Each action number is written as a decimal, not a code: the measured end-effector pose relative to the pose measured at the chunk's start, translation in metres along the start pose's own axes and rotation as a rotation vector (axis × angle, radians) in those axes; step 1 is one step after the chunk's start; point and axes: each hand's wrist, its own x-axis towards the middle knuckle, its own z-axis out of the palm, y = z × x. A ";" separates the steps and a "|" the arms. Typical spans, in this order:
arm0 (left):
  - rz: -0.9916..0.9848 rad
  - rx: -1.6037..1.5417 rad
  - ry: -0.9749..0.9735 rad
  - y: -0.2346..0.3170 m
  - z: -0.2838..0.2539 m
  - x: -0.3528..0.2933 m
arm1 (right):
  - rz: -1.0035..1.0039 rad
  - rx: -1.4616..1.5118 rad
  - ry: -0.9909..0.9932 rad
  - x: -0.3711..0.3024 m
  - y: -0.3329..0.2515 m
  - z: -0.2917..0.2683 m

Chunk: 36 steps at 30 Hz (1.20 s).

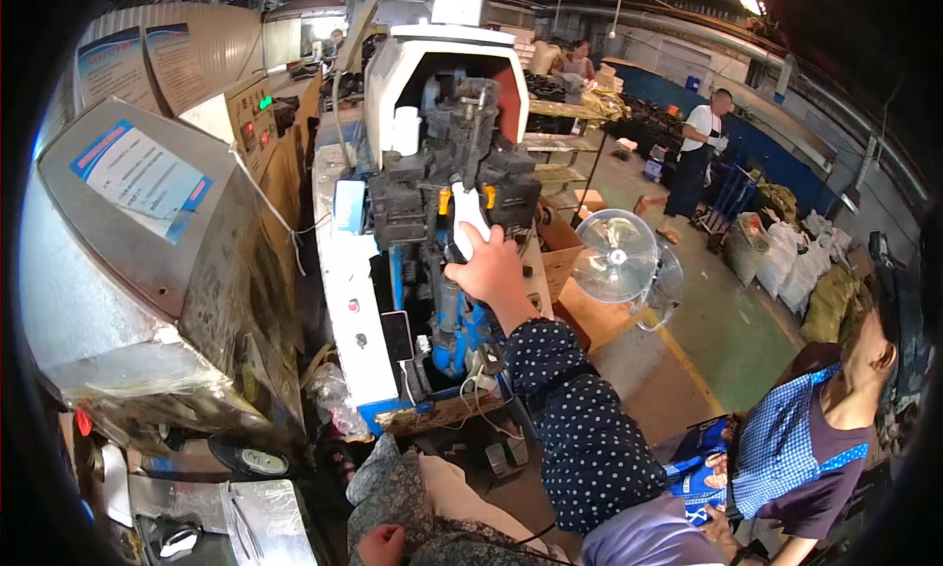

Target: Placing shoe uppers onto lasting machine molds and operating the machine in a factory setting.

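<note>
Hands are set well apart: the right hand (491, 269) reaches forward and grasps the lower end of a long white piece (470, 213), while the left hand (381, 544) is low at the bottom edge, near the grey patterned cloth (385, 487), its fingers seemingly curled; I cannot tell whether it holds anything. The white piece is at the middle of a dark machine (398, 213), its upper part between two small yellow parts (489, 195), with blackened blocks on either side. Above, a white hood (452, 38) frames the machine's upper part; blue parts (454, 345) show below. Left of these, a phone (397, 336) is beside a white panel (356, 355) bearing a red button (354, 306). Farther left is a large grey metal cabinet (221, 188) with a printed sheet (142, 178) on it. On the right are a cardboard box (562, 244), a round fan (617, 257) and a co-worker in a blue checked apron (778, 458).
</note>
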 end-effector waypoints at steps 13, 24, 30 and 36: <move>-0.032 -0.322 -0.071 -0.010 0.006 0.015 | -0.021 0.025 0.108 -0.004 0.003 -0.003; 0.241 -0.220 0.029 0.007 0.007 0.004 | -0.031 0.012 0.153 -0.006 0.005 0.001; 0.127 -0.197 -0.042 0.000 0.005 0.010 | -0.037 0.023 0.108 -0.002 0.009 -0.002; -0.009 -0.553 -0.120 -0.035 0.017 0.036 | -0.051 0.058 0.115 0.019 0.019 -0.022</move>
